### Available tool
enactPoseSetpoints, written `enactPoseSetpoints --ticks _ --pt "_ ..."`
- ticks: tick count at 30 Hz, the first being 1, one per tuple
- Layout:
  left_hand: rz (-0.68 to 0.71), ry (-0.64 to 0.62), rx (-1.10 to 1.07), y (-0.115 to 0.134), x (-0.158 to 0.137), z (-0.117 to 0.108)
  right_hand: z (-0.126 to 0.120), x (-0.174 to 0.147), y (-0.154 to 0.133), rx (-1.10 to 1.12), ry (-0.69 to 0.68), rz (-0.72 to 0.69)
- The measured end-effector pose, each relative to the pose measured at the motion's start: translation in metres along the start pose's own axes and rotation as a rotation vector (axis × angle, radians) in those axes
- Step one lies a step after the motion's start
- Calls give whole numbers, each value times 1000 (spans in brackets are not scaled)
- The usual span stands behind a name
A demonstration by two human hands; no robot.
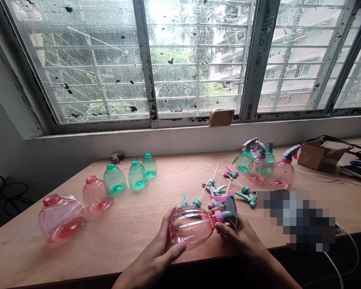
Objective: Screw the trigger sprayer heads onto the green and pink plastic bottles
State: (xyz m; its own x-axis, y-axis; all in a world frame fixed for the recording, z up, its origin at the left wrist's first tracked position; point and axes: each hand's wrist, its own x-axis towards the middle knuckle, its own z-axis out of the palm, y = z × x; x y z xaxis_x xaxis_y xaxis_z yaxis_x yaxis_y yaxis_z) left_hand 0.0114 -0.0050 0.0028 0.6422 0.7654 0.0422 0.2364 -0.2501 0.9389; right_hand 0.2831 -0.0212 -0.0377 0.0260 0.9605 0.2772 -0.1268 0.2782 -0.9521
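Near the middle of the scene, cradling the translucent pink ribbed plastic bottle (191,228) on its side in the left hand (161,249), and grasping the grey-and-magenta plastic spray head (231,209) around its collar with the right hand (240,233). Probably calling for collar and neck squarely in line, twisting at the collar rather than the trigger, supporting the thin-looking wall without squeezing, and avoiding the teal-and-grey plastic sprayer (197,203) lying just beyond.
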Motion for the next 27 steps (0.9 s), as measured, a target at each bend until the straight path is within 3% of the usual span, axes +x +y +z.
enactPoseSetpoints --ticks 12,18,27 --pt "7 34 -11 -5 5 -2 -2 0 4 17 -10 -4" --pt "101 24 -2 -13 4 0 -1 2 7 32 11 -2" --pt "112 36 15 -14 5 0 -3 1 5 3 -6 -16"
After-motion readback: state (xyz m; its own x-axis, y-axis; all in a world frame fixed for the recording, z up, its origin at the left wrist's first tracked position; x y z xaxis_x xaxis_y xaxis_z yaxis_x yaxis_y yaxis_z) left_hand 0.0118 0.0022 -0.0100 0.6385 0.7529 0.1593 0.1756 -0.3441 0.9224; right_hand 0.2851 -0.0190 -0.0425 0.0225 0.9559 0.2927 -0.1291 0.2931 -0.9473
